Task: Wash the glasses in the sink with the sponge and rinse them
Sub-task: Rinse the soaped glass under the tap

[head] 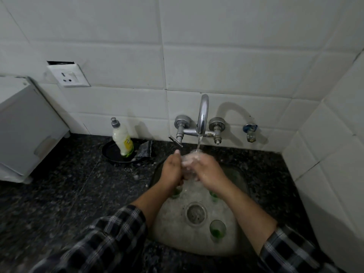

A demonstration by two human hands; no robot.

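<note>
A clear glass is held under the water running from the chrome tap. My left hand grips its left side and my right hand wraps its right side. Below them, the steel sink is covered in foam. A green-bottomed glass stands right of the drain. Two more green glasses show partly beneath my wrists. A dark sponge lies on the black dish behind the sink, at the left.
A dish soap bottle leans in a black dish on the dark granite counter. A white appliance stands at the far left. Tiled walls close the back and right. A small valve sticks out right of the tap.
</note>
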